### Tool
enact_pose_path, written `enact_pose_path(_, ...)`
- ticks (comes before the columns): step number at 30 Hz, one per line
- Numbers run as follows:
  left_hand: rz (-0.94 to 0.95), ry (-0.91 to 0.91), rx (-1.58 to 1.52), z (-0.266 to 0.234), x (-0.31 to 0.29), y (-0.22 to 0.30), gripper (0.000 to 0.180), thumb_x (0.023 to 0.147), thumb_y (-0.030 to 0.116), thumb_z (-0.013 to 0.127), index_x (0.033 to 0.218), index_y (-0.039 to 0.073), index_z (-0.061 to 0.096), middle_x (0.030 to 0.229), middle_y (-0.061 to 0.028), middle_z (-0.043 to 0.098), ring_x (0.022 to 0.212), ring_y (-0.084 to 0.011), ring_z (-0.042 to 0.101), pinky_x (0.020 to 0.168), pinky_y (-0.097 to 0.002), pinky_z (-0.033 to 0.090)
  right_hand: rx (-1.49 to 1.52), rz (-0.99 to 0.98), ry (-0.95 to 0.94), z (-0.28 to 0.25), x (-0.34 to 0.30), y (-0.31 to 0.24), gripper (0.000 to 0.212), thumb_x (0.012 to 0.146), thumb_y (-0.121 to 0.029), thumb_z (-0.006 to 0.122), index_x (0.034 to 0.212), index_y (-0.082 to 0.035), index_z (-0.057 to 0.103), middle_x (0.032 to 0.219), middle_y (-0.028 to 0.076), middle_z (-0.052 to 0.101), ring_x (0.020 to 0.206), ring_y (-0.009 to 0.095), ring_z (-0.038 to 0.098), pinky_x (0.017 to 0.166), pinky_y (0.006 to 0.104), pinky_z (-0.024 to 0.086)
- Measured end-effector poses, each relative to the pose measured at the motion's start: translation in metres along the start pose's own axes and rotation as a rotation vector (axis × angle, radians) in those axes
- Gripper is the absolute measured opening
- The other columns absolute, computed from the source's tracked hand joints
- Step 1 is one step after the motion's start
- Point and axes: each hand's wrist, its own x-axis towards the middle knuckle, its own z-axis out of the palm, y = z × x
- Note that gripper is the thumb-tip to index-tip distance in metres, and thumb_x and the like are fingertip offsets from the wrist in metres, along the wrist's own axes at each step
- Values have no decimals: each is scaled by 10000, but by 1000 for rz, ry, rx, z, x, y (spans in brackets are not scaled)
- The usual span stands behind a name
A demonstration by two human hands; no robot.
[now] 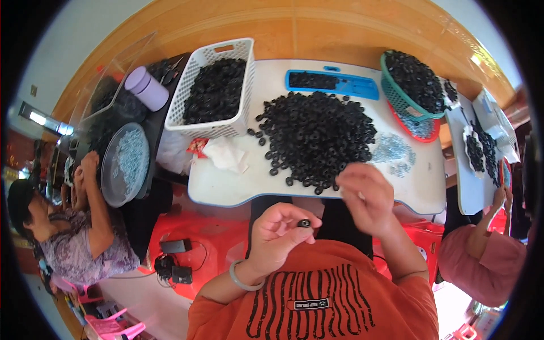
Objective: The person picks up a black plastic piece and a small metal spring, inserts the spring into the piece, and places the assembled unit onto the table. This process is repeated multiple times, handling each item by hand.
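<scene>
Left grip — black ring facing upward

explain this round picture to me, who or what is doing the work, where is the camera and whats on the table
There is no machine: a person works with two bare hands. The only picture comes from a fisheye camera worn on their head, looking down, so straight edges bend.

The left hand pinches a small black ring-shaped piece. The right hand is blurred, near the pile's near edge; I can't tell whether it holds anything.

On the white table lie a big pile of black pieces, a blue tray and small pale bluish pieces. A white basket and a green basket of black pieces flank the pile.
</scene>
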Motion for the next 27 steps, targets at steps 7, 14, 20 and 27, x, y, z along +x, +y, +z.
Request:
enact_pose_path(7,-47,64,38,74,26,33,220,935,-53,728,1114,10,615,1102,-131,638,811,-164,630,740,-334,588,-156,637,133,-114,55,175,110,910,-31,720,1012,4,744,963,108,718,881,223,687,779,322,541)
enact_pose_path(14,-133,159,6,166,62,123,191,942,-38,733,1081,-11,605,1081,-139,644,808,-172,642,753,-327,581,-366,347,-20,-167,253,212,123,912,-67,703,1015,-21,753,998,146,737,902,324,711,802,407,570)
enact_pose_path(20,-184,370,120,140,117,152,171,940,-20,740,1065,-6,623,1051,-127,673,781,-171,679,713,-307,601,-284,401,-5,-136,318,280,100,909,-60,704,995,-22,739,975,125,729,869,289,699,773,392,565)
enact_pose_path(27,-241,389,95,69,187,117,146,959,-14,722,1066,-10,623,1042,-111,675,794,-162,679,729,-293,598,-191,499,-43,-74,304,405,75,904,-51,705,971,-24,723,948,101,720,830,247,685,739,375,558)
